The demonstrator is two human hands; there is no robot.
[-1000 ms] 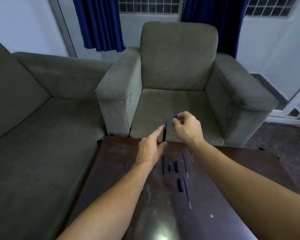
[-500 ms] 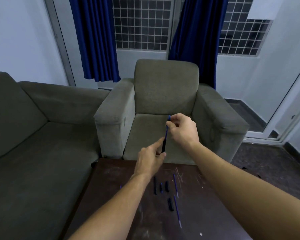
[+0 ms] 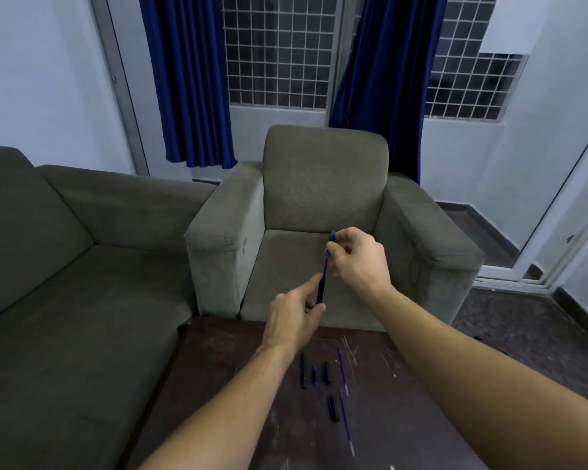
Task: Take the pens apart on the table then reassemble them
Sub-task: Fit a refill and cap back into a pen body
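Observation:
I hold a pen (image 3: 321,289) upright above the far edge of the dark table (image 3: 404,395). My left hand (image 3: 294,318) grips its black lower barrel. My right hand (image 3: 355,257) pinches a small blue part (image 3: 332,236) at the top of the pen's blue refill. Loose pen parts lie on the table below: a black barrel (image 3: 303,371), a short blue piece (image 3: 315,375), a black cap (image 3: 326,372), another black cap (image 3: 333,408) and two blue refills (image 3: 343,369) (image 3: 347,422).
A grey armchair (image 3: 323,198) stands right behind the table, and a grey sofa (image 3: 65,266) runs along the left. Blue curtains (image 3: 190,79) hang over barred windows at the back. A tiny blue piece (image 3: 235,371) lies near the table's left edge.
My view has tilted up, so the table sits lower in frame. My right hand has brought the small blue part from beside the refill tip onto its top.

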